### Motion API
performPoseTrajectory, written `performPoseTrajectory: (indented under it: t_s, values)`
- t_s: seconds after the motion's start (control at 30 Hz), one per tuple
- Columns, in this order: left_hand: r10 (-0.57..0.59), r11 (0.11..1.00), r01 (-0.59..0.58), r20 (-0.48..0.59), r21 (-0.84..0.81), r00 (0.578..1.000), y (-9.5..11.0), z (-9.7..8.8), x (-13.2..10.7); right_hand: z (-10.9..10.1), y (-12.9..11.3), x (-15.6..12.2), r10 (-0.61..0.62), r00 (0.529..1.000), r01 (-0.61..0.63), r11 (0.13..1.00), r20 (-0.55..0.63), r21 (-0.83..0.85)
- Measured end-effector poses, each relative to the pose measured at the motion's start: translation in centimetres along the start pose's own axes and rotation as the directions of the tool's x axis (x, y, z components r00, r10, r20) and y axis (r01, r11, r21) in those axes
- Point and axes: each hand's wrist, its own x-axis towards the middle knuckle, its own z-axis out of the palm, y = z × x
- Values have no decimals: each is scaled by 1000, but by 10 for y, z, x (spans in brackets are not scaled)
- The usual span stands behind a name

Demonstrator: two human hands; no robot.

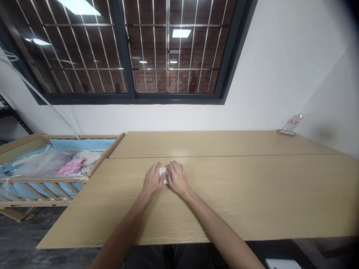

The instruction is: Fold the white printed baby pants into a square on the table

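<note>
A small white object [162, 171] lies low on the wooden table [238, 194], mostly covered by my fingers, so its kind cannot be made out. From its left side my left hand [153, 181] grips it, thumb toward the middle and fingers curled. My right hand [177, 178] holds it from the right with bent fingers. Both hands rest on or just above the tabletop, close together. Only a white strip shows between them.
A wooden crib [46, 203] with blue lining and bedding stands left of the table. At the far right corner a clear plastic item [291, 123] leans near the wall. Behind is a barred window [174, 48]. A white device [282, 263] sits below the front edge.
</note>
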Motion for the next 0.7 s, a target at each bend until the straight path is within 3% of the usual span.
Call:
performPoseTrajectory:
  t_s: [0.07,0.17,0.33,0.57,0.7]
  values:
    - [122,989,-121,11,-81,992,5,9,-6,5,-3,-5,-132,986,131,991,102,15]
    - [194,967,-180,63,-179,979,9,22,-11,16,-1,-8,-158,962,161,987,224,4]
    - [160,977,-135,154,-163,975,1,32,-12,22,3,-9,-121,946,132,991,301,-16]
    - [104,994,-99,127,-42,986,-5,37,-16,8,6,-13,-6,935,9,1000,354,-6]
    - [14,1000,-17,106,24,994,-5,42,-19,0,10,-17,30,919,-41,999,393,19]
